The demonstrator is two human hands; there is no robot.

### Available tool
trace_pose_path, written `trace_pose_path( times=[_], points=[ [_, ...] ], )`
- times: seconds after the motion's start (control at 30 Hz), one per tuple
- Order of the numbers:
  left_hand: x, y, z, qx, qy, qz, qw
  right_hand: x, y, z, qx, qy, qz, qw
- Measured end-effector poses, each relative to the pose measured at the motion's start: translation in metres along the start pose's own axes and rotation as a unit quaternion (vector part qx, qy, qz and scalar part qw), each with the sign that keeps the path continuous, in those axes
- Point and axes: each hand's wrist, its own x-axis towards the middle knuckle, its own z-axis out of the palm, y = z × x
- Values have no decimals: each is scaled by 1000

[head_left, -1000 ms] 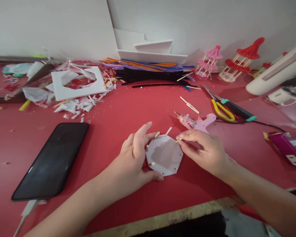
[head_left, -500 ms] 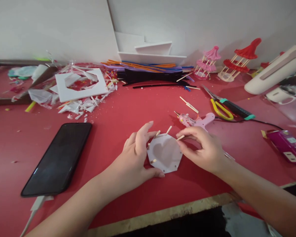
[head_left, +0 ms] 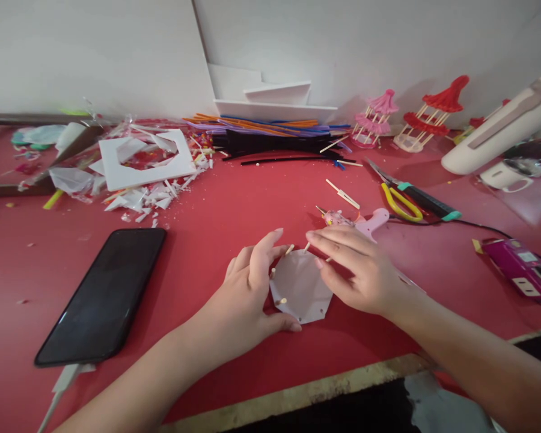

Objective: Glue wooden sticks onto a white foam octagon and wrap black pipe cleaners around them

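A white octagonal foam-board plate (head_left: 303,282) lies on the red table, with several short wooden sticks standing in holes along its edge. My left hand (head_left: 247,279) grips the plate's left side, thumb at the near edge and fingers at the far left. My right hand (head_left: 358,267) reaches over the plate's far right edge with thumb and fingers apart. Its fingertips touch the top of a wooden stick (head_left: 306,247) at the far edge. Under that hand a second stick (head_left: 329,260) is partly hidden. Two bare holes show along the near edge.
Just beyond my right hand lies a pink glue gun (head_left: 373,224), with pliers (head_left: 401,201) farther right. A black phone (head_left: 103,294) lies left on its cable. Foam scraps (head_left: 148,195) and pipe cleaners (head_left: 270,141) line the back, beside small pink and red towers (head_left: 435,114).
My right hand has moved left from the stick at the right edge, leaving it standing, to the stick at the far edge. My left hand keeps its hold on the plate.
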Motion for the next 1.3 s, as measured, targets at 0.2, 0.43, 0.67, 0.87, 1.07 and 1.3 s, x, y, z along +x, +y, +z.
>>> trace_pose_path(
  times=[0.2,0.43,0.67,0.87,1.07,1.3],
  points=[
    [1,11,-8,47,-49,-25,997,-1,-3,1,2,-7,-4,1000],
    [0,6,-2,36,-2,-14,999,3,30,-48,-125,22,90,988],
    [-1,-2,7,-4,95,-41,995,-28,88,-62,-197,-179,170,949],
    [0,-3,5,89,146,-25,985,-22,68,-49,-167,-173,118,963],
    [-1,-2,8,125,160,-78,976,-17,55,-62,20,-63,117,991],
    [-2,-2,11,104,159,-82,978,-13,56,-57,46,-104,101,988]
  ],
)
